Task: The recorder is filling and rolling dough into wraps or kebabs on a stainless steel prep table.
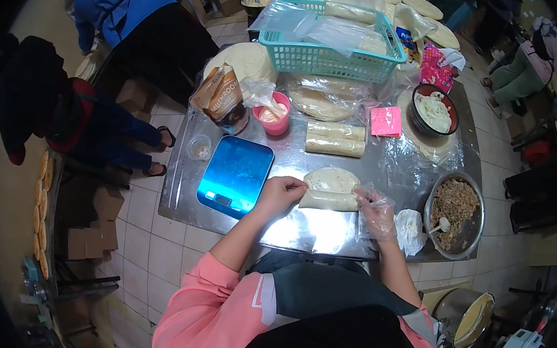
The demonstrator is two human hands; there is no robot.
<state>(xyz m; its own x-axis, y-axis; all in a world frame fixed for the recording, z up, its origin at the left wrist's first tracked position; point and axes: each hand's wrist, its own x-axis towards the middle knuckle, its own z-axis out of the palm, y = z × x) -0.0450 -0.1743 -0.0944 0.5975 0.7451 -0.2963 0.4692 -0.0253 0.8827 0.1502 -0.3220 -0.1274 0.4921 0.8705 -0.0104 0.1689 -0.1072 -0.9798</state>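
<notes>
A flatbread wrap lies before me on the metal table, its near part rolled into a tube and its far flap lying flat. My bare left hand pinches the left end of the roll between thumb and fingers. At the right end, my right hand, in a clear plastic glove, grips the wrap's edge. Whatever is inside the roll is hidden. Just beyond the wrap, finished rolls lie side by side. A kitchen scale with a shiny blue top is left of my left hand.
Right of me are a crumpled white wrapper and a steel bowl of minced filling with a spoon. Beyond stand a bowl of sliced onion, pink notes, a pink cup, a mushroom pouch and a turquoise basket. Other people stand nearby.
</notes>
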